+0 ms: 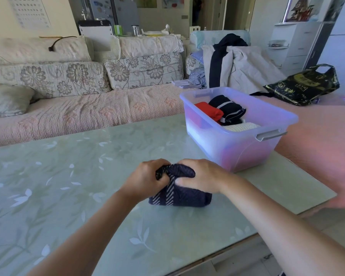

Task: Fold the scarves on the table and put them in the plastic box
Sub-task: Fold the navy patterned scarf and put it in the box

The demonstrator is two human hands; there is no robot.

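Note:
A dark navy scarf with white stripes (pixel 184 197) lies folded into a small bundle on the green glass table (pixel 68 186). My left hand (pixel 145 179) grips its upper left corner with curled fingers. My right hand (pixel 201 176) grips the top right of the bundle, thumb on its front. Behind and to the right stands the clear plastic box (pixel 237 144). Inside it lie a red scarf (pixel 208 112), a dark navy scarf with a white line (pixel 227 108) and a cream knitted one (pixel 241 127).
A long sofa with floral cushions (pixel 88 100) runs behind the table. Coats (pixel 237 66) hang over a chair back at the right, next to a black plastic bag (pixel 305 86). The table's right edge ends just past the box.

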